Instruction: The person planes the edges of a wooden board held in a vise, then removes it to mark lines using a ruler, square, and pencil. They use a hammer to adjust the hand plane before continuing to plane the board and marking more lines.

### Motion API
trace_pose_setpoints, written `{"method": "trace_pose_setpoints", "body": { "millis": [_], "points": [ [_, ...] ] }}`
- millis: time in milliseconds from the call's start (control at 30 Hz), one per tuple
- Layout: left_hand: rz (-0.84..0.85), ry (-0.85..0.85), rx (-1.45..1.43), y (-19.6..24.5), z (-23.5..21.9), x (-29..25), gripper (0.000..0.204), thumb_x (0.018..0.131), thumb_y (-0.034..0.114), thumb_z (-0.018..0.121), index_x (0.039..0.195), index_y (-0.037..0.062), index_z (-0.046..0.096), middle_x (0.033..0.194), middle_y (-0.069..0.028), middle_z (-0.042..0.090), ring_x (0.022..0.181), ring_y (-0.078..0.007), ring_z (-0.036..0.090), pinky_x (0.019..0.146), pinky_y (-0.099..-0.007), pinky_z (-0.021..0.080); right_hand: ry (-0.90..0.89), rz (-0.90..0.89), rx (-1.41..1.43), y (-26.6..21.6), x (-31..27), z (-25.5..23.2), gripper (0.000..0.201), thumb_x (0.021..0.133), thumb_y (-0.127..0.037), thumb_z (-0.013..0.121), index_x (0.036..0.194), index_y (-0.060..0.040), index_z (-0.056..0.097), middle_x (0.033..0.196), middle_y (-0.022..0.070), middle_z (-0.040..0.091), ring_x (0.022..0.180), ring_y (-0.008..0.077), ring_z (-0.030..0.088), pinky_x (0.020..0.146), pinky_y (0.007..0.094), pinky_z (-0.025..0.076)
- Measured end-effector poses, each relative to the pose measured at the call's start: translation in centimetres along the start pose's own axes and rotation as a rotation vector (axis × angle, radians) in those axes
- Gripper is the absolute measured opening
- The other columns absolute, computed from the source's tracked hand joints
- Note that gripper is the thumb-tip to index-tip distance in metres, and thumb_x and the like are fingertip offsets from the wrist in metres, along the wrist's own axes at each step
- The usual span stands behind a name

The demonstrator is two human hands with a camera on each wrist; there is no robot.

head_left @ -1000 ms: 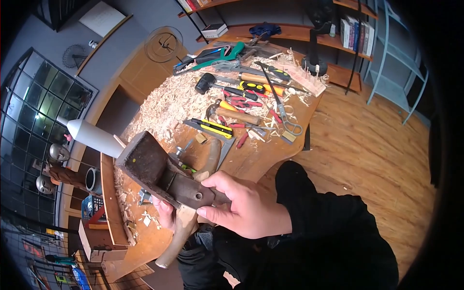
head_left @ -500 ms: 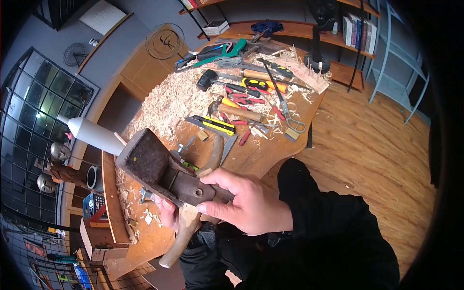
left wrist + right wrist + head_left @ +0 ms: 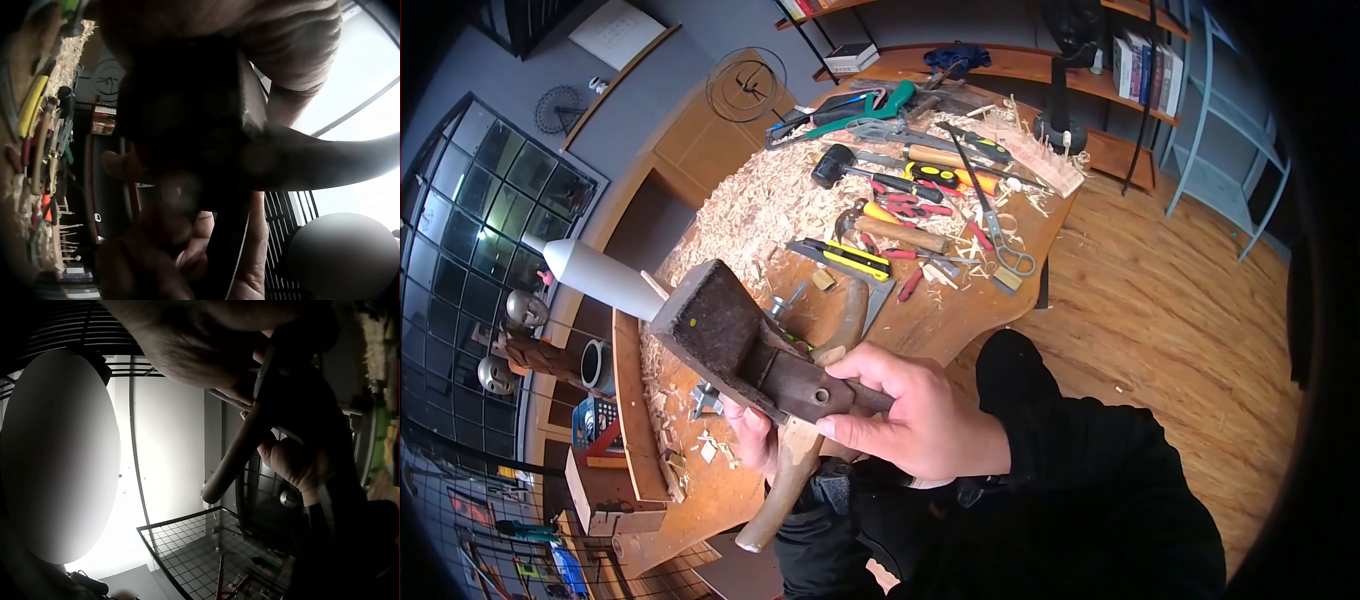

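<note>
A dark, worn block tool with a hollow end is held tilted above the bench. A curved wooden handle crosses it, its lower end bare. My right hand pinches the block's narrow end, thumb on the near side and forefinger on the far side. Under the block's near edge my left hand grips it, mostly hidden by the tool. In the dark left wrist view the handle reaches out to the right; the right wrist view shows it slanting down, with my left hand beyond.
Wood shavings heap on the bench. Behind the tool lie a black mallet, a hammer, a yellow cutter and scissors. A grey-white cone-tipped cylinder stands beyond the hollow end.
In the head view, the tool and both hands have shifted slightly to the right. Both hands keep their grip.
</note>
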State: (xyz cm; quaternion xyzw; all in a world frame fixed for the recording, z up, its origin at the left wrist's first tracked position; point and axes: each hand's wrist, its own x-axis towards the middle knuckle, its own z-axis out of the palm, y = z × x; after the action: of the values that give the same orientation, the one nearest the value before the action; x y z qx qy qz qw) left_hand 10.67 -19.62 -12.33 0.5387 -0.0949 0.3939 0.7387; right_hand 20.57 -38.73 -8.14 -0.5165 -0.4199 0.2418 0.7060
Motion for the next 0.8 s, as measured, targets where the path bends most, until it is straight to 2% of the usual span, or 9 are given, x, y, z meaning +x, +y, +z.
{"method": "trace_pose_setpoints", "body": {
  "millis": [67, 133, 200, 267, 367, 433, 500, 700, 800],
  "points": [
    [0.002, 0.001, -0.014, 0.3, 1.2, 0.3, 0.067, 0.098, 0.046, 0.06, 0.147, -0.0001, 0.053, 0.138, -0.0211, 0.064, 0.121, -0.0337, 0.066, 0.108, -0.0463, 0.05, 0.005, -0.019, -0.01, 0.2, 0.0, 0.0, 0.04, 0.097, -0.012, 0.08, 0.127, 0.0046, 0.059, 0.107, 0.0092, 0.075, 0.097, 0.0059, 0.065, 0.081, 0.0269, 0.055],
    [0.019, 0.114, -0.104, 0.4, 3.1, 0.6, 0.051, 0.093, 0.025, 0.075, 0.131, -0.005, 0.061, 0.124, -0.0242, 0.07, 0.11, -0.0342, 0.072, 0.098, -0.0476, 0.059, 0.01, -0.037, -0.02, 0.6, 0.1, 0.1, 0.039, 0.097, -0.012, 0.08, 0.126, 0.0043, 0.058, 0.104, 0.009, 0.075, 0.096, 0.0056, 0.065, 0.081, 0.0268, 0.055],
    [0.023, 0.096, -0.087, 0.3, 3.2, 0.7, 0.053, 0.093, 0.026, 0.075, 0.133, -0.0053, 0.06, 0.123, -0.0241, 0.07, 0.109, -0.0338, 0.072, 0.098, -0.0466, 0.059, 0.088, -0.099, 0.021, 1.1, 0.1, 0.4, 0.032, 0.094, -0.017, 0.079, 0.116, -0.0016, 0.062, 0.092, 0.0125, 0.071, 0.077, 0.0213, 0.072, 0.066, 0.0346, 0.055],
    [0.028, 0.081, -0.069, 0.2, 2.7, 0.6, 0.054, 0.094, 0.027, 0.074, 0.134, -0.0057, 0.059, 0.123, -0.0239, 0.07, 0.108, -0.0334, 0.073, 0.097, -0.0456, 0.059, 0.081, -0.1, -0.01, 1.1, 0.1, 0.2, 0.031, 0.095, -0.017, 0.079, 0.116, -0.0019, 0.061, 0.092, 0.0118, 0.071, 0.076, 0.0206, 0.072, 0.066, 0.0344, 0.055],
    [0.006, -0.056, 0.007, -0.4, 1.7, 0.3, 0.06, 0.1, 0.043, 0.057, 0.143, 0.0018, 0.056, 0.135, -0.0187, 0.066, 0.117, -0.0312, 0.068, 0.105, -0.0442, 0.052, 0.068, -0.066, -0.041, 1.0, 0.4, -0.4, 0.03, 0.096, -0.017, 0.078, 0.115, -0.0024, 0.06, 0.09, 0.0109, 0.071, 0.075, 0.0197, 0.071, 0.066, 0.0343, 0.054],
    [-0.089, 0.241, 0.09, -1.1, 1.9, 0.0, 0.059, 0.101, 0.043, 0.056, 0.143, 0.0024, 0.056, 0.134, -0.0182, 0.067, 0.117, -0.0305, 0.068, 0.105, -0.0442, 0.053, 0.062, -0.028, -0.041, 1.1, 0.7, -0.8, 0.03, 0.096, -0.017, 0.077, 0.115, -0.0024, 0.06, 0.089, 0.0108, 0.071, 0.074, 0.0194, 0.07, 0.066, 0.0344, 0.053],
    [-0.08, 0.216, 0.217, -1.7, 0.9, 0.0, 0.062, 0.102, 0.046, 0.056, 0.145, 0.0021, 0.054, 0.133, -0.019, 0.067, 0.118, -0.0314, 0.068, 0.105, -0.0449, 0.053, -0.016, 0.015, 0.011, 1.7, 1.0, -1.1, 0.03, 0.101, -0.009, 0.074, 0.119, 0.0036, 0.054, 0.104, 0.0091, 0.073, 0.096, 0.0066, 0.064, 0.079, 0.027, 0.054],
    [-0.163, 0.153, 0.056, -2.3, 1.8, 0.5, 0.069, 0.099, 0.047, 0.062, 0.149, 0.0018, 0.049, 0.132, -0.0216, 0.066, 0.119, -0.0324, 0.067, 0.106, -0.0444, 0.053, -0.027, 0.015, -0.042, 2.1, 1.2, -1.4, 0.029, 0.102, -0.008, 0.072, 0.121, 0.0041, 0.053, 0.109, 0.0098, 0.072, 0.1, 0.0077, 0.064, 0.081, 0.0271, 0.054],
    [-0.172, 0.235, -0.018, -2.2, 2.4, 0.7, 0.071, 0.088, 0.033, 0.076, 0.144, 0.0001, 0.049, 0.125, -0.022, 0.067, 0.113, -0.0319, 0.07, 0.097, -0.0415, 0.06, -0.021, 0.041, -0.059, 1.8, 1.2, -1.2, 0.03, 0.101, -0.009, 0.073, 0.12, 0.003, 0.054, 0.107, 0.0101, 0.073, 0.097, 0.008, 0.064, 0.08, 0.0285, 0.054]
  ]
}}
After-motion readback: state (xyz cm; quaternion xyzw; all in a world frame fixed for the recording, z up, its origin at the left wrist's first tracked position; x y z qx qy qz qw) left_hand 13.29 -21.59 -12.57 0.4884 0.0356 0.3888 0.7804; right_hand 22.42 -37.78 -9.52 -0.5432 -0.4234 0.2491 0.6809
